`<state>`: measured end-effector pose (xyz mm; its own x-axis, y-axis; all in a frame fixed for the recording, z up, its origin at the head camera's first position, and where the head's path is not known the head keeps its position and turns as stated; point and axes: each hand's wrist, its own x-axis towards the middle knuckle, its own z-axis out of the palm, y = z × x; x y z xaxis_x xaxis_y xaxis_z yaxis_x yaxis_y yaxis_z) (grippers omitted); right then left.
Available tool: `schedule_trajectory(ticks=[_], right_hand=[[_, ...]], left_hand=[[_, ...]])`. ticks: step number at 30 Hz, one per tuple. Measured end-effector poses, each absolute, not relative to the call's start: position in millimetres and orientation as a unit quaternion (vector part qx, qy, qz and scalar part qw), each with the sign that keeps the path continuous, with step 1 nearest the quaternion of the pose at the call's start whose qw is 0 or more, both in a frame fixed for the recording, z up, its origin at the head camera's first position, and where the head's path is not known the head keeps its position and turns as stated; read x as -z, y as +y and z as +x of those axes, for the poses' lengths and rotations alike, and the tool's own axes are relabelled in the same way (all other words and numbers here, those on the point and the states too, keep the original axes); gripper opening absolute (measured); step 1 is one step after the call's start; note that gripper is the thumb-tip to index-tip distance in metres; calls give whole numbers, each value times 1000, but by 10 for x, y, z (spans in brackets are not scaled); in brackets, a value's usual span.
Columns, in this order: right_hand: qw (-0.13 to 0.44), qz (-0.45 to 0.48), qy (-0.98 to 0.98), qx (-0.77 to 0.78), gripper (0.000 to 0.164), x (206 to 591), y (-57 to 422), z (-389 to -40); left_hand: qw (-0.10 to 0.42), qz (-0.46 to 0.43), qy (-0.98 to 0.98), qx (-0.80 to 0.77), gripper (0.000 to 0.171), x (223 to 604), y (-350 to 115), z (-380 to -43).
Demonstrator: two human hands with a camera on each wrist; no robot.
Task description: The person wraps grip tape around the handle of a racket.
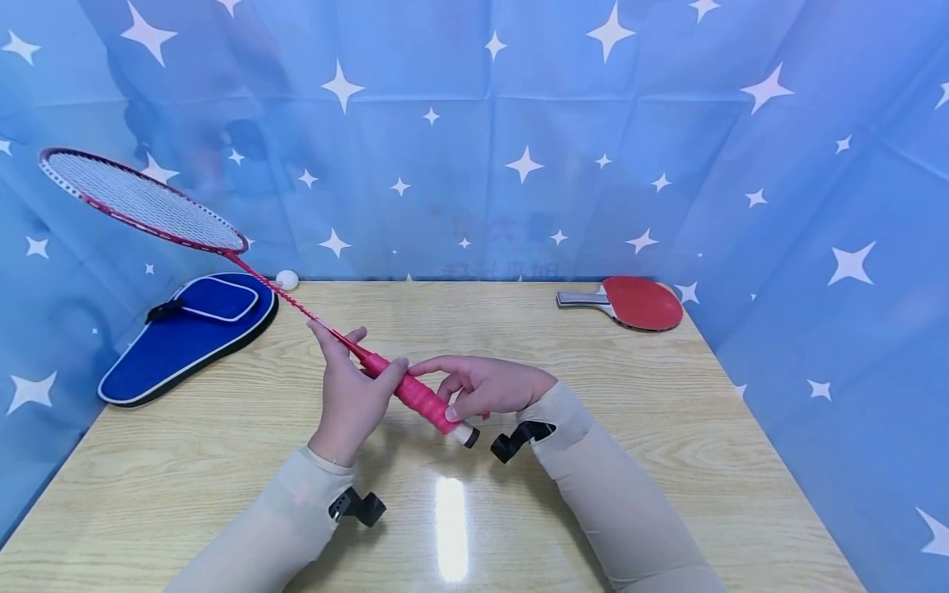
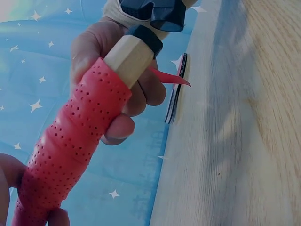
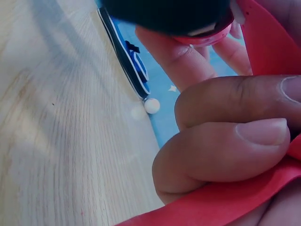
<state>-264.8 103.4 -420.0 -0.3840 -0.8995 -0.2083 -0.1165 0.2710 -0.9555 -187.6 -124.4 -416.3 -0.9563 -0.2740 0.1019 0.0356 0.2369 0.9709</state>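
Note:
A red badminton racket (image 1: 300, 307) slants across the head view, its strung head raised at the upper left. My left hand (image 1: 352, 408) holds it from below where the shaft meets the handle, thumb on the handle. Perforated red grip tape (image 2: 77, 132) is wound around the handle. Past the winding, a short bare wooden stretch (image 2: 129, 59) and the black end cap (image 2: 146, 37) show. With curled fingers my right hand (image 1: 497, 383) grips the loose strip of tape (image 3: 207, 205) near the handle's end. A pointed tail of it (image 2: 171, 78) sticks out beyond the fingers.
On the wooden table (image 1: 259, 428), a blue paddle case (image 1: 189, 329) lies at the back left, beside a white ball (image 1: 287, 280). A red table tennis paddle (image 1: 641, 303) lies at the back right. A star-patterned blue curtain (image 1: 445, 206) surrounds the table's back and sides.

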Motion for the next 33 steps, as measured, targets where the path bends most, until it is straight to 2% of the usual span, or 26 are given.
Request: schedule_trajectory(ticks=[20,33], right_hand=[[409,-396,664,484,72,4204,1054,-2664],[433,-393,633,508,73,4202,1025,-2660]], left_hand=[[107,64,-763,635,131,4157,-1261,-1895],[111,63,-756,642,132,4177,-1258,-1884]])
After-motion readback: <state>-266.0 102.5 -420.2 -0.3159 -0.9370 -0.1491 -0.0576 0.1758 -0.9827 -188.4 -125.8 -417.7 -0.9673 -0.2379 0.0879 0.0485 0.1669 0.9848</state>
